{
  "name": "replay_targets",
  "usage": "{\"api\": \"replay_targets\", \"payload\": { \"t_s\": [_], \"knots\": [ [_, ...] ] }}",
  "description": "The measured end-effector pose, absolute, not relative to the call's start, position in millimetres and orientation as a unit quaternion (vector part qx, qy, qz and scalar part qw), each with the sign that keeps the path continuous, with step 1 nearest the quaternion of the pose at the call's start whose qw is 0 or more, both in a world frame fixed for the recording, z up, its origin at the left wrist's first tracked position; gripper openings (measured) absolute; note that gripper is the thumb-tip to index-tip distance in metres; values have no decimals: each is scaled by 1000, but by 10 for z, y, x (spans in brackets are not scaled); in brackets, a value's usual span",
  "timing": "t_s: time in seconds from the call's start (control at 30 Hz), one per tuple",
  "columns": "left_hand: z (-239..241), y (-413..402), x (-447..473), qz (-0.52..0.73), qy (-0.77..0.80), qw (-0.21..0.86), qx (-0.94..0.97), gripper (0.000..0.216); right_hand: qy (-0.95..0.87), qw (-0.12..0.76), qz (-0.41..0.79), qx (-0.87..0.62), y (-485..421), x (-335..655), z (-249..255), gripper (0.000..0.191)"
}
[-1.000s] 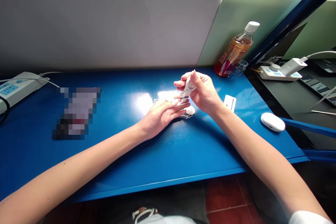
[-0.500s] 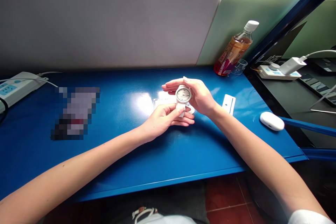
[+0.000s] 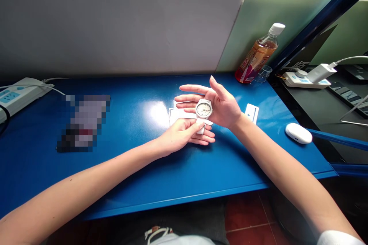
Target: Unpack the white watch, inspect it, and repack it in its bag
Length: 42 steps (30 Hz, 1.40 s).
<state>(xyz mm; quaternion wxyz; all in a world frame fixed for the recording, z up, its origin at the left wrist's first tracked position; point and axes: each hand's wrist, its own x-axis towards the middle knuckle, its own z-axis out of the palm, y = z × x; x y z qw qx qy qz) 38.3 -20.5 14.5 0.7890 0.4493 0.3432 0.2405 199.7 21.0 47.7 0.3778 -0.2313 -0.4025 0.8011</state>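
Observation:
A white wristwatch (image 3: 204,109) with a round pale dial faces up over the middle of the blue desk. My left hand (image 3: 184,132) pinches its white strap below the dial, thumb on top and fingers underneath. Just behind the watch, my right hand (image 3: 220,103) is open, palm showing, with its fingers stretched to the left and its thumb raised. The dial lies in front of that palm; whether they touch I cannot tell. Partly hidden behind my hands, a flat white item (image 3: 179,115) lies on the desk.
A drink bottle (image 3: 257,59) leans at the back right beside a clear cup (image 3: 263,74). To the right lie a white card-like piece (image 3: 252,112) and a white rounded case (image 3: 299,133). A pixelated flat object (image 3: 86,120) and a power strip (image 3: 21,95) are on the left.
My right hand has opened out, its thumb lifting and fingers spreading away from the watch. The watch and my left hand have shifted slightly toward me and to the right.

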Motion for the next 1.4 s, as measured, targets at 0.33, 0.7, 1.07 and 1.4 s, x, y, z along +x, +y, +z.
{"api": "replay_targets", "payload": {
  "t_s": [0.33, 0.7, 1.07, 1.4],
  "knots": [
    [112, -194, 378, 247, 353, 783, 449, 47, -410, 387, 790, -241, 196, 1964, 462, 62],
    [260, -54, 248, 388, 395, 518, 652, 30, -537, 525, 547, -370, 261, 2064, 481, 30],
    [8, 96, 114, 413, 319, 52, 852, 17, -634, 489, 452, -394, -86, 2221, 215, 35],
    [-38, 102, 71, 374, 291, -19, 880, 25, -671, 483, 364, -430, -205, 2149, 206, 27]
  ]
}}
